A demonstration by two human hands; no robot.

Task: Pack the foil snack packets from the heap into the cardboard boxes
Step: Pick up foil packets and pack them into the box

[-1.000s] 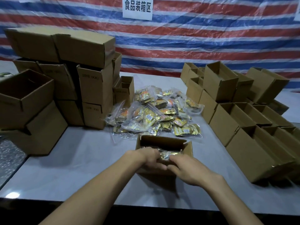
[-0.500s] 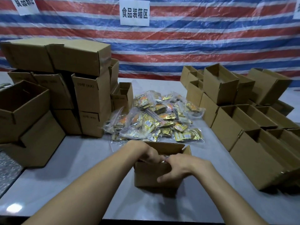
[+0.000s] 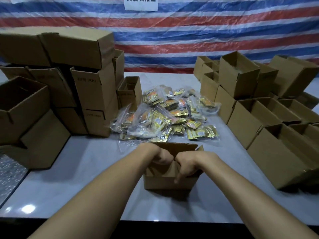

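One striped tarpaulin [image 3: 189, 40] in red, white and blue covers the whole back wall. Before it stretches a pale grey table [image 3: 82, 178]. On the table's left side stands a stack of closed cardboard boxes [image 3: 82, 49], some of them tilted. On its right side sit the open cardboard boxes [image 3: 259, 118], mouths up, packed close together. Between the two groups, at mid-table, lies the heap of foil snack packets [image 3: 165, 114], gold and orange, many in clear bags.

Just in front of the heap, near the table's front edge, stands one small box [image 3: 169, 181] with its top flaps up. Both hands are at its mouth, touching each other. The right hand [image 3: 188, 167] grips the near wall's top edge, one finger pointing down the front face. The left hand [image 3: 160, 156] bends its fingers down into the box; whether they hold anything I cannot tell.
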